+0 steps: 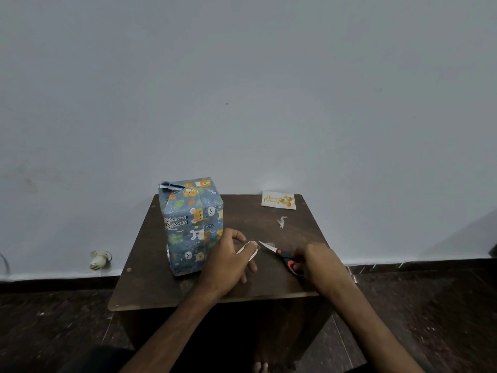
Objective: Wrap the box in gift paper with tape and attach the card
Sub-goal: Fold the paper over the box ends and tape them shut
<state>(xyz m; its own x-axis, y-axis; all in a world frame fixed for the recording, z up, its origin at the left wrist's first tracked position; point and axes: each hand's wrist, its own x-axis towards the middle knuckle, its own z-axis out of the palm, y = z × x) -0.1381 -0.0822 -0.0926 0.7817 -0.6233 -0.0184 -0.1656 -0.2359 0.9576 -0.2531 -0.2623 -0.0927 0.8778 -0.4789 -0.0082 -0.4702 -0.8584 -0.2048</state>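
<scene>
A box (pixel 191 224) wrapped in blue paper with animal prints stands upright on the left part of a small dark wooden table (pixel 269 289); paper at its top left corner sticks up loose. Just right of the box, my left hand (pixel 228 261) pinches a strip of clear tape (pixel 248 250) between its fingers. Over on the right, my right hand (pixel 321 265) holds red-and-black scissors (pixel 282 255), blades pointing left toward the tape. A white "Happy Birthday" card (pixel 279 200) with gold balloons lies flat at the table's back right corner.
A crumpled scrap of tape (pixel 281 221) lies on the table below the card. A plain grey wall rises right behind the table. On the dark floor to the left, a white plug-like fitting (pixel 100 259) sits by the wall. My bare toes (pixel 260 367) show under the table.
</scene>
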